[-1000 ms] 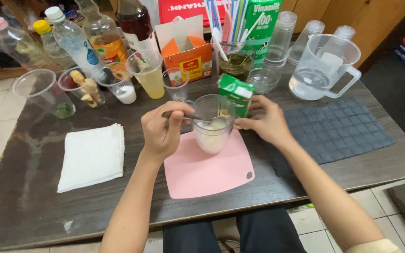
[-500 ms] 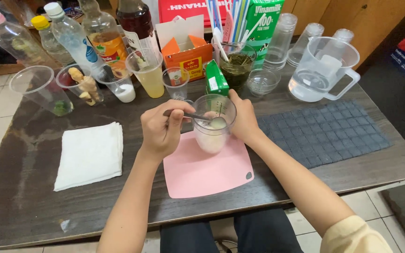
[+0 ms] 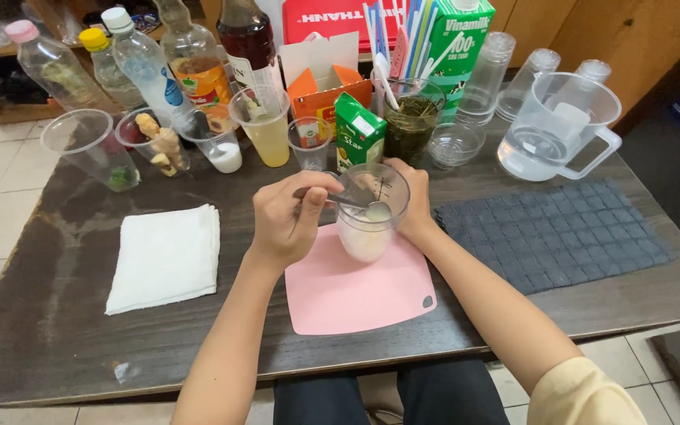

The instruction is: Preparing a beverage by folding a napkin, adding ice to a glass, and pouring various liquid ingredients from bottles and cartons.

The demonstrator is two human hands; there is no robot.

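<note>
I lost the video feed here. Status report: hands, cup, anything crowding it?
Left hand grips spoon, bowl end inside clear cup. Right hand steadies the cup on pink mat. Milky liquid fills the bottom. Small green carton stands close behind.

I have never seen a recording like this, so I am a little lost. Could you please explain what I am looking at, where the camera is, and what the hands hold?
There is no machine here, only a person's two bare hands. The single camera sits on the person's head and looks down, so the arms reach in from the bottom. The left hand holds a metal spoon whose bowl is inside a clear plastic cup with a pale, milky liquid. The right hand steadies that cup from behind. The cup stands on a pink cutting mat on a dark wooden table. Nearby lie a folded white cloth and a dark grey mat. Behind are bottles, cups, a small green carton and a clear jug.
</note>
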